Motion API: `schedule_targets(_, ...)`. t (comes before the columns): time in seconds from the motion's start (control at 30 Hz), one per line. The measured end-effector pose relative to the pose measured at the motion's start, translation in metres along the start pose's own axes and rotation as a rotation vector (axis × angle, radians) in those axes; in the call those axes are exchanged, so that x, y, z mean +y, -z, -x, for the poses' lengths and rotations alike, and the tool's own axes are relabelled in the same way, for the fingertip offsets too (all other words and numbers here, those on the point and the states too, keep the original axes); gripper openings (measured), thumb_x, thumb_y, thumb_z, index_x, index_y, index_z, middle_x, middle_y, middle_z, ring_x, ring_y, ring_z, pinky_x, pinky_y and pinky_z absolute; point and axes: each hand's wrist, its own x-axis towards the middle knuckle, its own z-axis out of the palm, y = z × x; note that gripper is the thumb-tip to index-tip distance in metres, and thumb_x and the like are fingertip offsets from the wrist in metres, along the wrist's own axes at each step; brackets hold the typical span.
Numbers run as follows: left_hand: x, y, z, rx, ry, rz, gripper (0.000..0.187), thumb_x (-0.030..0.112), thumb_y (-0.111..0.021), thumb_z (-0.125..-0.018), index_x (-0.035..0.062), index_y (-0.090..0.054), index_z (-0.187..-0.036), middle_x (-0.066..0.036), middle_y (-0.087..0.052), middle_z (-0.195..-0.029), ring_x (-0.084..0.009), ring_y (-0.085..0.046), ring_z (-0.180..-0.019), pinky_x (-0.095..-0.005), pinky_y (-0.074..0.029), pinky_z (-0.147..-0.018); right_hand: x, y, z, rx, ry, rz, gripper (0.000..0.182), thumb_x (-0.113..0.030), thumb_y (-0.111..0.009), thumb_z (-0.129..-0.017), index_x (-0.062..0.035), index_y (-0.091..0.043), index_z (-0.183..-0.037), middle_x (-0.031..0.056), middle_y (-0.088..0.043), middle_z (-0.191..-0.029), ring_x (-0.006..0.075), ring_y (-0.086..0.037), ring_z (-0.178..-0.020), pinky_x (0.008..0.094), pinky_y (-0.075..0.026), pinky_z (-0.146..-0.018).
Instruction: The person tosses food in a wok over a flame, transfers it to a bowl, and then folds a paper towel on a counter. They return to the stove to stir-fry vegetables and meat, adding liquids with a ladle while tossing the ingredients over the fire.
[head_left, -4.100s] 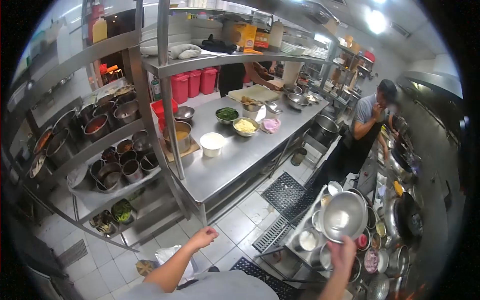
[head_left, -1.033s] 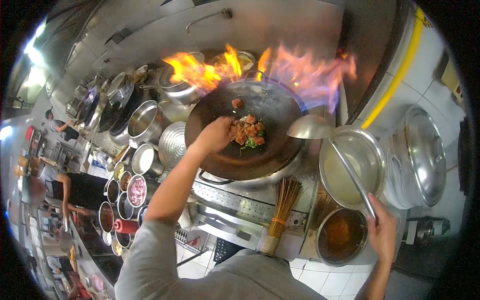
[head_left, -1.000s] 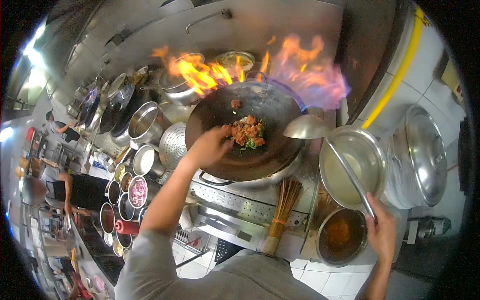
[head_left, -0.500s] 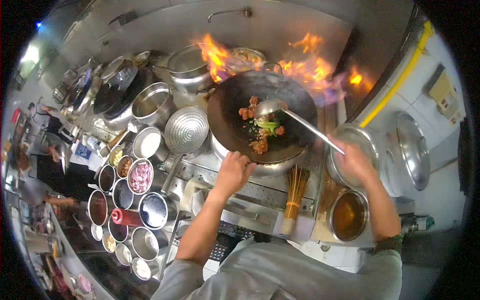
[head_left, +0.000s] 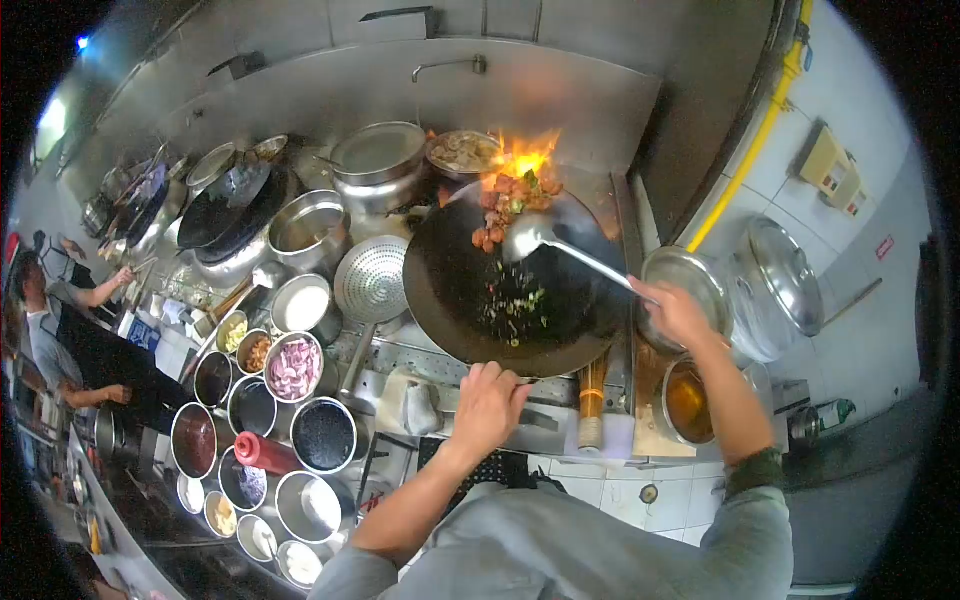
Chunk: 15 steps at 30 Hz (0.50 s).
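Note:
My left hand [head_left: 488, 405] is closed on the near rim of a large dark wok [head_left: 450, 290]. In my right hand [head_left: 672, 312] is the handle of a steel ladle [head_left: 575, 258]; its bowl is inside the wok, touching or close to the food. Browned chunks of food [head_left: 505, 205] are bunched at the wok's far side, some with green pieces among them. Chopped green and pale bits [head_left: 513, 310] lie lower in the wok. Flames [head_left: 525, 155] rise behind the chunks at the far rim.
On the left are a perforated strainer [head_left: 372, 280], a lidded pot [head_left: 378, 150], a red squeeze bottle [head_left: 265, 453] and several ingredient pots. A bamboo brush [head_left: 591, 405] and a pot of brown liquid [head_left: 688, 400] stand at right. A co-worker [head_left: 75, 330] is far left.
The wok has come nearer to me, with my left hand. The browned chunks have shifted to its far side, leaving small bits behind. The flames have shrunk, and the ladle has moved with the wok.

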Motion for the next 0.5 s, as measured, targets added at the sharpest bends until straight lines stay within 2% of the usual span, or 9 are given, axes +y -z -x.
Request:
schedule_targets(0.03, 0.012, 0.013, -0.007, 0.048, 0.000, -0.004, 0.016, 0.017, -0.073, -0.086, 0.0045, -0.064, -0.088, -0.014, -0.055, -0.091, -0.0370, -0.053, -0.090, -0.0475, -0.043, -0.076, 0.014, 0.002, 0.011, -0.004, 0.076, -0.066, 0.055, -0.007, -0.064, -0.090, -0.0265, -0.060, -0.141, 0.0175, -0.067, -0.127, 0.0325, -0.067, -0.108, 0.0395, -0.052, -0.094)
schedule_targets(0.13, 0.005, 0.025, -0.057, 0.128, -0.038, 0.059, 0.019, 0.017, -0.074, -0.087, 0.0011, -0.064, -0.091, -0.016, -0.057, -0.090, -0.0384, -0.053, -0.088, -0.0473, -0.043, -0.077, 0.028, 0.040, 0.022, -0.328, -0.038, -0.452, 0.056, -0.009, -0.067, -0.089, -0.0253, -0.059, -0.142, 0.0154, -0.068, -0.127, 0.0285, -0.067, -0.109, 0.0394, -0.052, -0.096)
schedule_targets(0.23, -0.029, -0.012, -0.074, 0.140, -0.065, 0.080, 0.019, 0.017, -0.073, -0.088, 0.0011, -0.064, -0.092, -0.016, -0.057, -0.091, -0.0379, -0.053, -0.087, -0.0478, -0.043, -0.077, 0.004, 0.053, 0.010, -0.343, 0.011, -0.142, 0.058, -0.009, -0.069, -0.087, -0.0229, -0.059, -0.142, 0.0136, -0.069, -0.128, 0.0259, -0.067, -0.110, 0.0381, -0.052, -0.097)
schedule_targets(0.3, -0.057, -0.047, -0.058, 0.096, -0.042, 0.024, 0.018, 0.017, -0.072, -0.088, 0.0017, -0.065, -0.093, -0.017, -0.057, -0.091, -0.0379, -0.054, -0.088, -0.0488, -0.045, -0.078, -0.038, 0.034, -0.002, -0.271, -0.121, -0.104, 0.059, -0.008, -0.068, -0.085, -0.0231, -0.060, -0.141, 0.0176, -0.068, -0.126, 0.0303, -0.068, -0.107, 0.0389, -0.053, -0.094)
schedule_targets(0.37, -0.071, -0.064, -0.029, 0.034, -0.031, -0.070, 0.017, 0.018, -0.072, -0.088, 0.0022, -0.066, -0.093, -0.017, -0.058, -0.092, -0.0386, -0.055, -0.089, -0.0491, -0.046, -0.080, -0.042, 0.003, -0.018, -0.138, -0.186, -0.043, 0.059, -0.006, -0.067, -0.085, -0.0231, -0.060, -0.141, 0.0194, -0.069, -0.122, 0.0331, -0.069, -0.104, 0.0397, -0.053, -0.091)
schedule_targets(0.47, -0.054, -0.038, 0.019, 0.024, -0.070, 0.023, 0.017, 0.017, -0.073, -0.086, 0.0032, -0.064, -0.092, -0.018, -0.058, -0.099, -0.0396, -0.055, -0.096, -0.0515, -0.046, -0.081, -0.044, -0.008, 0.009, 0.107, -0.125, 0.119, 0.058, -0.002, -0.065, -0.087, -0.0237, -0.060, -0.141, 0.0223, -0.071, -0.112, 0.0365, -0.069, -0.095, 0.0409, -0.053, -0.087)
schedule_targets(0.5, -0.039, -0.019, 0.019, 0.030, -0.090, 0.090, 0.018, 0.016, -0.073, -0.085, 0.0031, -0.063, -0.093, -0.019, -0.057, -0.099, -0.0401, -0.054, -0.096, -0.0517, -0.046, -0.082, -0.042, -0.005, 0.015, 0.164, -0.087, 0.026, 0.059, -0.001, -0.064, -0.088, -0.0243, -0.059, -0.142, 0.0223, -0.071, -0.110, 0.0364, -0.069, -0.091, 0.0409, -0.053, -0.085)
